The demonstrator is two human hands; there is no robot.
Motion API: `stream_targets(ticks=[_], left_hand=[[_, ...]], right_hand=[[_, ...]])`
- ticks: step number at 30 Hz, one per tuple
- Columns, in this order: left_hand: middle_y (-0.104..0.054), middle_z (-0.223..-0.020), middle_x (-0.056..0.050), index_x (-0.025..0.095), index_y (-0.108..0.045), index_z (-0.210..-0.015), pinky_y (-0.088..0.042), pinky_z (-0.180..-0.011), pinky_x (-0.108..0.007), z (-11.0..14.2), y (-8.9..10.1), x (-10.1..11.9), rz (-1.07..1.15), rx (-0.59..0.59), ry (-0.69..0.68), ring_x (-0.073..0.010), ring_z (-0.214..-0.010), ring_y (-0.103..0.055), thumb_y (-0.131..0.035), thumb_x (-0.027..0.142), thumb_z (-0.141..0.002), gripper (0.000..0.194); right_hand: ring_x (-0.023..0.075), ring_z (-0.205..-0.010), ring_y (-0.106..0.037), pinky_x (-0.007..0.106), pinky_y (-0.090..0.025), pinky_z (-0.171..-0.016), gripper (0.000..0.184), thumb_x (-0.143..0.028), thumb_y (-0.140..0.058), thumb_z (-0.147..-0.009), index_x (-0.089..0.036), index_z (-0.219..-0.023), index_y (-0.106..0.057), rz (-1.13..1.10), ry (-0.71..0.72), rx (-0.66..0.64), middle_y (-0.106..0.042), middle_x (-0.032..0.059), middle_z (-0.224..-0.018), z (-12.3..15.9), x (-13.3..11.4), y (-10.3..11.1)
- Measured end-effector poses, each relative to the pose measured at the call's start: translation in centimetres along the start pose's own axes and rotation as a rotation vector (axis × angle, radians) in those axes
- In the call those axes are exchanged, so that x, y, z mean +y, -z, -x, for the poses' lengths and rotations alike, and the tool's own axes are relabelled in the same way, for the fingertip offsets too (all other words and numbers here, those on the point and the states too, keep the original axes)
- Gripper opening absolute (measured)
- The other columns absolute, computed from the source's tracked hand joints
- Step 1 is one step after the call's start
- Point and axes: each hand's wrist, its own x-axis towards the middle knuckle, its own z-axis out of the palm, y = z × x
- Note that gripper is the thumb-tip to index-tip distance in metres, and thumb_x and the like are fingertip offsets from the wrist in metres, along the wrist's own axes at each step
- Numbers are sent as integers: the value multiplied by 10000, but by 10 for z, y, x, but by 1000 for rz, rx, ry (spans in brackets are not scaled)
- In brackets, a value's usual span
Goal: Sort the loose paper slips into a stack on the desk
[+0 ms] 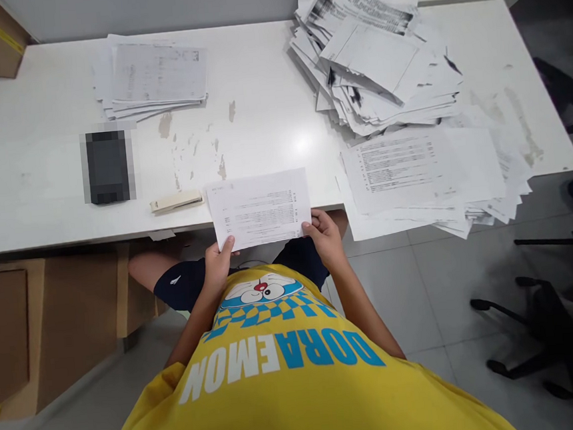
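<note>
Printed sheets of paper span the space between my hands at the table's front edge; whether it is one sheet or a thin set I cannot tell. My left hand pinches the lower left corner, thumb on top. At the lower right corner my right hand grips the paper, its thumb on top and fingers beneath. Just left of the paper lies a cream stapler, touched by neither hand. To the right, a loose spread of printed sheets overhangs the table edge.
A tall, untidy paper pile stands at the back right of the white table. A neater paper stack lies back left, with a blurred dark object in front. Cardboard boxes stand below left; black chair legs are at right.
</note>
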Motion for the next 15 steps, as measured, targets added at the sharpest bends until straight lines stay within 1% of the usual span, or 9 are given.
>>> stream_targets(ticks=[6, 9, 11, 13, 15], left_hand=[[-758, -821, -87, 145, -764, -886, -543, -642, -322, 1, -2, 2, 8, 1, -1, -233, -771, -680, -819, 586, -638, 509], [-753, -801, -84, 146, -761, -850, -539, -638, -314, 3, -2, 2, -12, -11, 4, -222, -754, -672, -809, 601, -640, 503], [-744, -763, -75, 148, -752, -796, -531, -632, -308, 6, -2, 2, -41, -10, -8, -215, -730, -665, -802, 603, -646, 482], [-726, -707, -62, 150, -732, -719, -519, -622, -302, 10, -1, 6, -86, 10, -44, -209, -698, -655, -800, 593, -655, 453], [-711, -671, -56, 154, -717, -669, -509, -618, -303, 15, -2, 15, -126, 11, -95, -209, -677, -647, -793, 588, -672, 441]], right_hand=[[194, -728, -665, 330, -540, -627, 362, -473, -681, -787, -237, -1053, -611, -12, -5, 17, -754, 37, -870, 1, 0, 1], [186, -705, -660, 320, -537, -614, 336, -456, -699, -774, -235, -1017, -630, -17, 1, 42, -745, 20, -824, 2, 2, 2], [195, -724, -672, 324, -542, -617, 341, -457, -703, -776, -234, -1025, -635, -23, 3, 50, -744, 21, -828, 4, 3, 2], [208, -784, -689, 344, -559, -664, 347, -452, -708, -785, -232, -1045, -643, -28, 18, 66, -747, 32, -871, 7, 2, 2], [215, -846, -696, 365, -567, -735, 346, -440, -720, -788, -228, -1052, -656, -25, 72, 122, -747, 43, -924, 10, -4, 2]])
